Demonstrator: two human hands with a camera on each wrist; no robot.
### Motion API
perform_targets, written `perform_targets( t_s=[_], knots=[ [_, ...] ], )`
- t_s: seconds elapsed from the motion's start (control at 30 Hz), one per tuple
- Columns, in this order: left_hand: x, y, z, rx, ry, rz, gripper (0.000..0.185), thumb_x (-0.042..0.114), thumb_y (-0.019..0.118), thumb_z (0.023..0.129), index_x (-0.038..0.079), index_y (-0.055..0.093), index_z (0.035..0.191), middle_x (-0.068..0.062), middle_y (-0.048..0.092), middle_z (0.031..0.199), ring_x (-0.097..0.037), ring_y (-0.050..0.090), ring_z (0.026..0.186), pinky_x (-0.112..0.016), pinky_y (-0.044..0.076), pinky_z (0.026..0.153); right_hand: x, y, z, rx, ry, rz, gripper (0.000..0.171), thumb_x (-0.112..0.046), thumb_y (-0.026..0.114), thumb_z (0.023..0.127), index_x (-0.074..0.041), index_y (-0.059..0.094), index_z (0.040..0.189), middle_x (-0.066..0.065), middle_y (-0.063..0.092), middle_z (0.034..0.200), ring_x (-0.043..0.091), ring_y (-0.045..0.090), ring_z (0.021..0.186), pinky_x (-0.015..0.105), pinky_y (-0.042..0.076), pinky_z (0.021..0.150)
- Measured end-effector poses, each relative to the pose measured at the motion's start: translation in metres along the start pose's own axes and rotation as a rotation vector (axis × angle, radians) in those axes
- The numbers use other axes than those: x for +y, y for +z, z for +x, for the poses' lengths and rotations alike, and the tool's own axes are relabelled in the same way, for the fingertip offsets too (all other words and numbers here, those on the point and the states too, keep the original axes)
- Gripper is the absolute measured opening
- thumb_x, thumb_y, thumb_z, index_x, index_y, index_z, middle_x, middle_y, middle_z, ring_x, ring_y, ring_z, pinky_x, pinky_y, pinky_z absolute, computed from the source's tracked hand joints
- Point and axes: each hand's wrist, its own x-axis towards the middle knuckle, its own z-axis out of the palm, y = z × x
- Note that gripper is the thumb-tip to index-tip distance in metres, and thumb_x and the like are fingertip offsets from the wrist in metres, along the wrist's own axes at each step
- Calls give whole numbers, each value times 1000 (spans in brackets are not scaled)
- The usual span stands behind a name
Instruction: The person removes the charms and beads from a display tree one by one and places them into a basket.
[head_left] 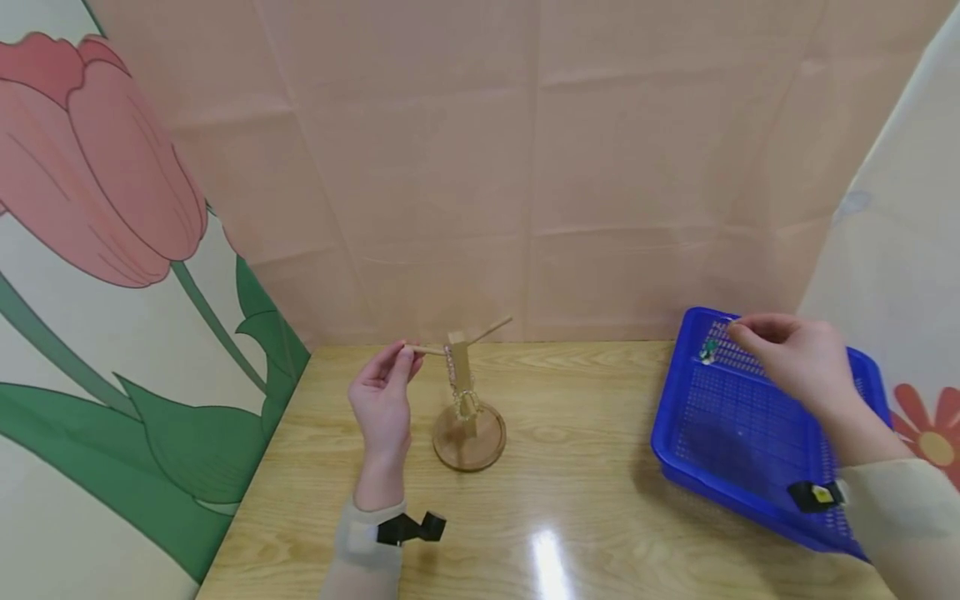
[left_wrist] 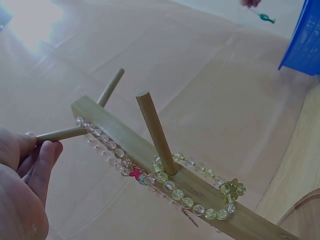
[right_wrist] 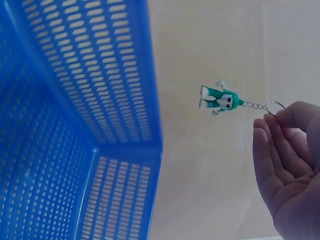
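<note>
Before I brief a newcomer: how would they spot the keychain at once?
Find the blue basket on the table's right. Above its far corner, the right hand pinches a ring from which the keychain dangles: a tiny green-and-white figure, unlike the pale bead bracelets on the wooden stand.

The left hand [head_left: 383,402] is up off the table with its palm turned to the side, and its fingers [left_wrist: 44,159] and thumb come together in a pinch at the top. The right hand [head_left: 793,357] is out to the right and held higher, with the arm reaching forward in a light sleeve. Its fingers [right_wrist: 280,150] are bent, and the thumb and first finger pinch together at the tips.
</note>
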Motion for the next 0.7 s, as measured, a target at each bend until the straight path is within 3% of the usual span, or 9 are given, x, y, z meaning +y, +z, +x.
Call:
perform_targets(
  t_s=[0.17,0.37,0.7],
  knots=[
    [0,0,0,-7,6,-2,18,2,76,100,-10,75,113,-27,77,107,-19,79,91,-35,68,89,12,-1,3,-34,-19,-38,45,-44,72,103,-1,79,115,20,79,107,-14,54,75,12,48,56],
    [1,-1,-1,-8,3,1,17,2,75,100,-9,75,113,-16,79,104,-18,78,92,-36,67,91,29,-1,9,-72,-51,-65,40,-41,74,102,-3,81,110,16,80,101,-4,59,75,16,47,56],
    [2,1,-1,-11,1,-16,18,2,76,100,-10,75,114,-14,80,102,-18,78,92,-35,67,90,59,5,18,-189,-98,-63,36,-34,76,103,0,80,115,18,80,104,-8,60,79,16,52,61]
  ],
)
